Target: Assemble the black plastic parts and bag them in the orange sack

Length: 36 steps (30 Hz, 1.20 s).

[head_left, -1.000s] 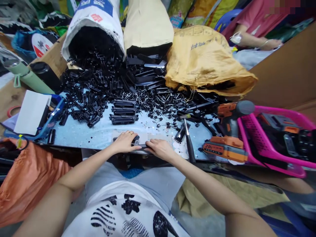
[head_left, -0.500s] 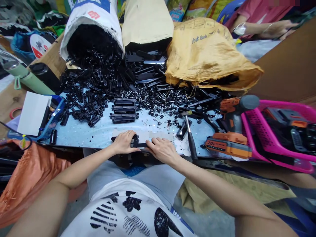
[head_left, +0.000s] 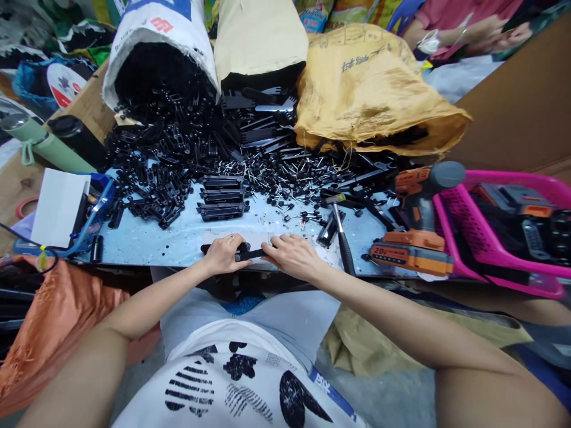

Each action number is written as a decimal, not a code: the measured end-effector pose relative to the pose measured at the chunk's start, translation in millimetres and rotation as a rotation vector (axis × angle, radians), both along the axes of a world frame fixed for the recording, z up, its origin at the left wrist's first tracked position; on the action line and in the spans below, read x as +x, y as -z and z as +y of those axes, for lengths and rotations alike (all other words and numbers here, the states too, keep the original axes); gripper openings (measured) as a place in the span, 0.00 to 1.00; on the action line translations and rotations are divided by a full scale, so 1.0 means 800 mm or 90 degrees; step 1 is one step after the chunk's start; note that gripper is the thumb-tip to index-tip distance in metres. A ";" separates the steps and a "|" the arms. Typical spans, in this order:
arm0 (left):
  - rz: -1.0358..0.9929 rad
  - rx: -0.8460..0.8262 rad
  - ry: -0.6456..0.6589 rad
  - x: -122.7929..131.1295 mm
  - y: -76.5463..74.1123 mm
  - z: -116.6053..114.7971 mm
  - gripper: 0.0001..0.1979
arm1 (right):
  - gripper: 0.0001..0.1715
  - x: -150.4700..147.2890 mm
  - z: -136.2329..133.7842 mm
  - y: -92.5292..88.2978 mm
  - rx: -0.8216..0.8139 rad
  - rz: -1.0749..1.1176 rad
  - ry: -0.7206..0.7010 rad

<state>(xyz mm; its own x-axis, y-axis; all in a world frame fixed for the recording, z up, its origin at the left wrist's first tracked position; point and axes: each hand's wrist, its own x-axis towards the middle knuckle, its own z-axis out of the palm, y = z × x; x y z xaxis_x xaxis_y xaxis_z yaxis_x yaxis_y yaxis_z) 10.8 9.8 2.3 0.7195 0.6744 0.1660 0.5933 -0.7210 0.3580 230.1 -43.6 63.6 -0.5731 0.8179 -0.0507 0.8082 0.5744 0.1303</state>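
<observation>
Since the frame before, the black bar (head_left: 253, 254) has tipped a little, so its right end now sits higher than its left, and the right hand (head_left: 292, 257) has come up a bit too. The left hand (head_left: 226, 254) is curled small around the left end of the bar, and it also covers some of a dark part (head_left: 206, 248) that pokes out past it. The right hand is pinched small on the other end. I cannot tell how all the hidden fingers sit.

So the bar is between the two hands, by the near edge of the blue table (head_left: 173, 241). The step looks like holding and turning the bar with both hands. I think the next move calls for soft, steady fingers, so that nothing slips.

Farther out, three black pieces (head_left: 223, 211) lie in neat rows. To their right is a hammer (head_left: 342, 241), its handle toward the person. Behind lie lots of little pins (head_left: 289, 181). Far right, an orange drill (head_left: 413, 254) stands just beside a pink basket (head_left: 466, 220).
</observation>
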 end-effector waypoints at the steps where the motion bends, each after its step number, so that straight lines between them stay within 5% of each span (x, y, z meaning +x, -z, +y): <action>1: -0.002 0.002 -0.003 0.000 0.000 0.000 0.24 | 0.19 0.001 0.001 0.000 0.004 0.004 0.000; 9: 0.106 -0.071 0.039 0.007 -0.010 -0.001 0.30 | 0.21 0.022 -0.003 0.050 0.023 0.074 -0.049; 13: 0.095 -0.079 0.080 0.059 -0.020 0.023 0.24 | 0.23 0.040 -0.012 0.079 0.009 0.142 0.014; 16: 0.077 -0.071 0.063 0.134 -0.018 0.055 0.16 | 0.20 0.065 -0.005 0.081 0.018 0.167 0.153; 19: 0.083 -0.137 0.014 0.203 -0.014 0.079 0.12 | 0.18 0.092 0.023 0.078 0.049 0.185 0.415; 22: 0.070 -0.150 -0.025 0.223 -0.017 0.087 0.10 | 0.18 0.109 0.060 0.082 0.015 0.209 0.594; 26: -0.126 -0.207 -0.142 0.143 -0.030 0.083 0.10 | 0.13 0.111 0.083 0.092 -0.004 0.293 0.589; 32: -0.611 -0.673 -0.450 -0.041 -0.031 0.048 0.13 | 0.12 0.045 0.041 0.083 0.007 0.743 0.362; 36: -0.700 -0.793 -0.498 -0.076 -0.017 0.021 0.16 | 0.11 -0.016 0.016 0.076 -0.011 0.816 0.274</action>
<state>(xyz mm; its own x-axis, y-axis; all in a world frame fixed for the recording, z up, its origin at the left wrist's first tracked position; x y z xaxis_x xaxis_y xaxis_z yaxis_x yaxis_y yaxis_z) -50.3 26.8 15.7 0.1407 0.8482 -0.5106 -0.2217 0.5296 0.8188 217.0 -31.0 2.8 0.0752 0.9480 0.3094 0.4686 0.2403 -0.8501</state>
